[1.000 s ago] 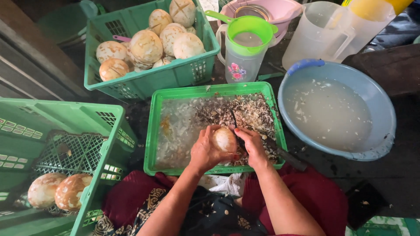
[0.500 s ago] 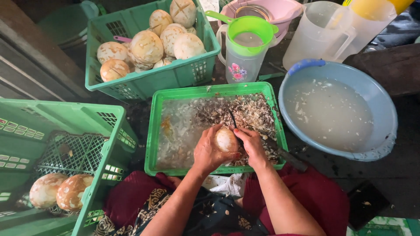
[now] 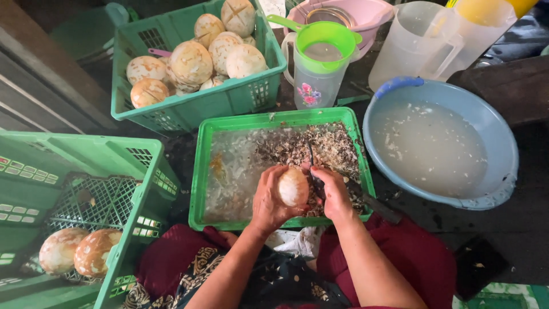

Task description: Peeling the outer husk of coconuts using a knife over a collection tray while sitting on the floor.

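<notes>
1. Hands at the near rim of the green tray [image 3: 199, 171]: your left hand [image 3: 269, 197] wraps a peeled, pale round nut [image 3: 293, 186], fingers curled behind it, thumb across the front.
2. Your right hand [image 3: 334, 193] is closed around a dark-bladed knife [image 3: 313, 171], blade pointing away from you, edge lying just beside the nut's right flank.
3. Nut sits above the tray's near edge, off the bottom, held entirely by your left palm.
4. Handling, as a judgement: it looks hard and rigid, moderately heavy for its bulk, and wet, so likely slippery. Cupping it deep in the palm with fingers spread behind seems the surest hold; fingertip pinches would probably slide.
5. Pose: both forearms come in from below, wrists bent inward, elbows over your lap and the dark red cloth [image 3: 171, 257].
6. Tray holds a film of water and brown shavings [image 3: 297, 150] piled at its far right part.
7. Around: blue basin [image 3: 383, 103] of cloudy water to the right; basket of trimmed nuts [image 3: 191, 60] beyond; two brown-mottled nuts [image 3: 77, 252] in the crate at left; green-lidded jug [image 3: 320, 63] behind the tray.
</notes>
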